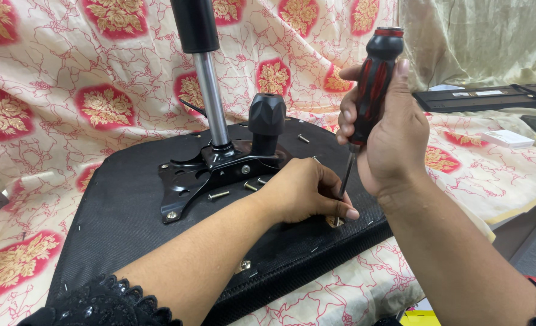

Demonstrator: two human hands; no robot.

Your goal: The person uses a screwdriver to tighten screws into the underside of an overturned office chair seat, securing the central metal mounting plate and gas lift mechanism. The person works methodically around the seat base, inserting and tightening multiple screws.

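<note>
A floral cloth (pixel 68 78) in cream and red covered the surface on the left, and on it lay an upturned black chair seat (pixel 129 211), underside up. Bolted near the seat's middle was a black metal mounting plate (pixel 189 178), from which a chrome gas cylinder (pixel 210 96) rose upright, with a black knob (pixel 266 118) standing just beside it. Loose screws (pixel 218 195) lay on the seat beside the plate, and another rested farther back near the knob.

The left hand (pixel 301 190) lay palm down on the seat, its fingers curled narrow around the lower end of the tool shaft, steadying the tip at a brass-coloured fitting (pixel 334 221) near the seat's front edge. Whether it pinched a screw there could not be told, since the fingers hid the spot.

The right hand (pixel 388 133) was wrapped closed around the red-and-black handle of a screwdriver (pixel 373 78), held nearly upright with the thumb along the grip and the shaft running down to the fitting.

The step in hand appeared to be driving or loosening a fastener at that edge fitting. The next move would likely call for downward pressure and a twist of the handle while the lower hand kept the tip seated, as a slip could gouge the fabric.

At the far right, a black tray (pixel 485 96) and a small white box (pixel 508 139) lay well apart from the work.
</note>
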